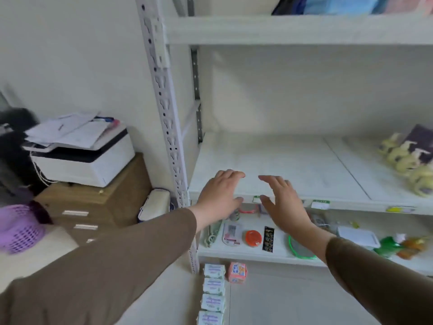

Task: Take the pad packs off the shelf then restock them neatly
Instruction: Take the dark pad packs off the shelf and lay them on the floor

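Hovering: left hand (pixel 219 195) and right hand (pixel 284 202), spread wide, nothing gripped, at shelf (pixel 304 165) front edge.
Pad packs (pixel 213 294): floor, 6 o'clock, lowest pack cropped.
Labels: unreadable, blurred.

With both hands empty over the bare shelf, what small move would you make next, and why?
Probably lower the left hand to the nearest white-and-green pad pack on the floor. Both hands, the right hand too, hover open and empty above the bare white shelf board, while the packs lie in a row below beside a pink pack, so restocking seems due.
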Available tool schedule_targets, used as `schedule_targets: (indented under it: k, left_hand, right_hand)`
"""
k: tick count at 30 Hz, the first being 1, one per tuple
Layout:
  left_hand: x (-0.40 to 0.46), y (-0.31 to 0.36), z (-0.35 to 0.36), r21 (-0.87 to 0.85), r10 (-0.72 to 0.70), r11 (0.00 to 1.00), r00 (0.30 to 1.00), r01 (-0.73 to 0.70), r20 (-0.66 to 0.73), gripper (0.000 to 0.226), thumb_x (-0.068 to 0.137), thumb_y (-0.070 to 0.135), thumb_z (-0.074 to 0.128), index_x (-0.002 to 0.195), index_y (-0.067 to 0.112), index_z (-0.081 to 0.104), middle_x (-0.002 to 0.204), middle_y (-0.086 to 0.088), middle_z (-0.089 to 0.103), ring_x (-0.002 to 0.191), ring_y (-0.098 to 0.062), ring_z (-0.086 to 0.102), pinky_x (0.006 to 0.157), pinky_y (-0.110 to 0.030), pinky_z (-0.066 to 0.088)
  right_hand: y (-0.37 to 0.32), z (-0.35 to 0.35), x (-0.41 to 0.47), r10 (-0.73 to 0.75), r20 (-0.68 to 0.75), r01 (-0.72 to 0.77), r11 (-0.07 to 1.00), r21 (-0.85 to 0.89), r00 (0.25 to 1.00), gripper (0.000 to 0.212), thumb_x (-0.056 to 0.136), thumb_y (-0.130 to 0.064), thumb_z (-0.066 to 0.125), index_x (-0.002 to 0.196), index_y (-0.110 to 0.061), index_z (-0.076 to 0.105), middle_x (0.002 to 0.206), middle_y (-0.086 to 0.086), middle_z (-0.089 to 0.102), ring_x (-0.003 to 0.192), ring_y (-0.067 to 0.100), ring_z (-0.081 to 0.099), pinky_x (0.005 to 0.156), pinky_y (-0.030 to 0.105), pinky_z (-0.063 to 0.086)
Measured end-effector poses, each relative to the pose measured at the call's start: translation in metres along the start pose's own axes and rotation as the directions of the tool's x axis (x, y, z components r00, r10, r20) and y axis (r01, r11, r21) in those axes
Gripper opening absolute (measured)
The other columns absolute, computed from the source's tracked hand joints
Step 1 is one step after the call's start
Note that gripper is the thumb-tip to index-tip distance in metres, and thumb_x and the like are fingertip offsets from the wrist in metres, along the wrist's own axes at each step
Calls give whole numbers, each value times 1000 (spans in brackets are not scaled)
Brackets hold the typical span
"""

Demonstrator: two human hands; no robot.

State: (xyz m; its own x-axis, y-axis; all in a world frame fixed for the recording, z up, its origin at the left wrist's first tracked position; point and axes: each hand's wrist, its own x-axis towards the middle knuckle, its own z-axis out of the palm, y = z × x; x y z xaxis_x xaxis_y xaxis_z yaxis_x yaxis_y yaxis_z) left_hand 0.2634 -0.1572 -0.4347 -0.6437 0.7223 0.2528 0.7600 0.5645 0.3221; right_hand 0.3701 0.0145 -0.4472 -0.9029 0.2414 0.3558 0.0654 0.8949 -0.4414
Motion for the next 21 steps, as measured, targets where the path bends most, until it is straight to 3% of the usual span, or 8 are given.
schedule_targets:
  k: [9,21]
  left_hand:
    - [50,73,-176,102,168,984,964,-150,-208,56,89,32,61,141,23,42,140,4,48,130,-19,39,100,-33,39]
    - [114,125,-283,224,268,953,915,-206,-301,51,89,35,63,136,26,46,135,6,50,127,-18,39,99,-34,39]
  right_hand:
    - [-79,-163,58,-142,-202,128,989,-79,969,46,95,-23,59,139,-24,48,128,-1,57,116,22,51,92,37,44]
    - [-104,-293,111,-179,-340,121,976,-183,923,45,97,-25,57,140,-22,47,134,0,56,121,23,48,100,43,42]
